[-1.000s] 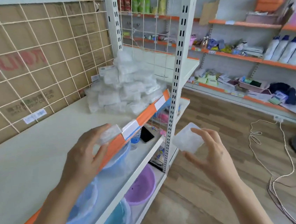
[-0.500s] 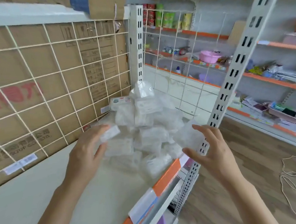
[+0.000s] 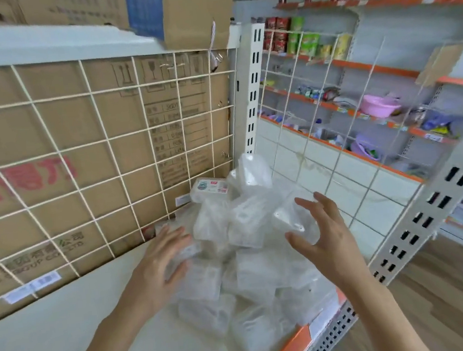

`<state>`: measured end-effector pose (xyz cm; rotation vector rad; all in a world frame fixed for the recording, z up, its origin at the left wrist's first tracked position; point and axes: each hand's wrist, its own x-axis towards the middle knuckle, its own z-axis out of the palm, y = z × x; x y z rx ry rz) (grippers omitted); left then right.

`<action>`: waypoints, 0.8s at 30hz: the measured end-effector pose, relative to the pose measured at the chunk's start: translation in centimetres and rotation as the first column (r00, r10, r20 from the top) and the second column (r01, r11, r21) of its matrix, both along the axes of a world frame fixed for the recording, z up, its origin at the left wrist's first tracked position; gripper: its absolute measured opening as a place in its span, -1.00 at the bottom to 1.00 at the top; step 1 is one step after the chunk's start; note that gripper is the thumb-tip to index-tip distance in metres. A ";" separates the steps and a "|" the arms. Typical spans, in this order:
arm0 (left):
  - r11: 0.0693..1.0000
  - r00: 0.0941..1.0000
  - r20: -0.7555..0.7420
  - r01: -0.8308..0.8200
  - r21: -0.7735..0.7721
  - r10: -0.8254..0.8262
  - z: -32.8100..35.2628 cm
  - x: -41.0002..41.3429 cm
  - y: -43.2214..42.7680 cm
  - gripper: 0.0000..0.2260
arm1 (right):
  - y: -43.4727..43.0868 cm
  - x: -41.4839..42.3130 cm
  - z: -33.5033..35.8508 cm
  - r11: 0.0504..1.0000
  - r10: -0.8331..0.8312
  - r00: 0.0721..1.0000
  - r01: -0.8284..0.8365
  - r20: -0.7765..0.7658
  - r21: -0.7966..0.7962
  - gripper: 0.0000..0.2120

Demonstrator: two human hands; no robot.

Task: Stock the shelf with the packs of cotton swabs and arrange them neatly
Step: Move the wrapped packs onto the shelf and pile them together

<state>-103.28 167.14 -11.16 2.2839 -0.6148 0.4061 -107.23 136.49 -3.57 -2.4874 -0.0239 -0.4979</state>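
A loose pile of clear packs of cotton swabs lies at the right end of the white shelf, against the wire grid. My left hand lies on the pile's left side and pinches one pack between thumb and fingers. My right hand hovers at the pile's right side with its fingers spread. Another pack sits on top of the pile just in front of those fingers. A labelled pack lies at the back of the pile.
A wire grid with cardboard behind it backs the shelf. A slotted upright post stands to the right, past the orange shelf edge. More stocked shelves line the far wall across a wooden floor.
Both hands have moved forward from the shelf's front edge onto the pile, each carrying a pack. The right hand's fingers have spread, and its pack now rests on the pile.
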 end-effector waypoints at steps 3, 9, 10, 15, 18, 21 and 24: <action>1.000 0.999 -0.025 -0.026 0.006 0.026 -0.2 0.6 -0.5 -0.53 | 0.1 0.9 0.3 1.000 0.012 0.996 -0.014 -0.083 -0.022 -0.43; 1.000 0.993 -0.122 0.008 0.018 -0.005 0.1 1.0 -0.5 -0.52 | 0.6 2.4 0.4 0.997 0.051 0.996 -0.056 -0.076 -0.059 -0.42; 1.000 0.991 -0.135 0.014 0.022 -0.011 0.2 1.0 -0.5 -0.56 | 0.7 2.4 0.4 0.996 0.054 0.997 -0.058 -0.058 -0.068 -0.42; 1.000 0.992 -0.122 0.010 0.007 -0.009 0.9 0.0 -0.1 -0.55 | 0.6 0.6 0.3 0.999 0.018 0.999 -0.017 0.037 -0.035 -0.47; 0.999 0.999 -0.038 -0.013 0.048 0.015 1.2 -1.4 0.8 -0.48 | 0.4 -1.5 0.3 1.000 -0.009 0.995 0.012 0.102 -0.023 -0.57; 0.993 0.997 -0.003 -0.073 0.090 0.074 1.8 -3.3 1.9 -0.39 | 0.2 -3.4 0.2 0.999 -0.029 0.991 0.031 0.130 -0.011 -0.61; 0.979 0.990 0.025 -0.139 0.146 0.137 2.4 -5.7 3.3 -0.41 | 0.2 -5.0 -0.3 1.000 -0.023 0.994 0.024 0.111 -0.008 -0.60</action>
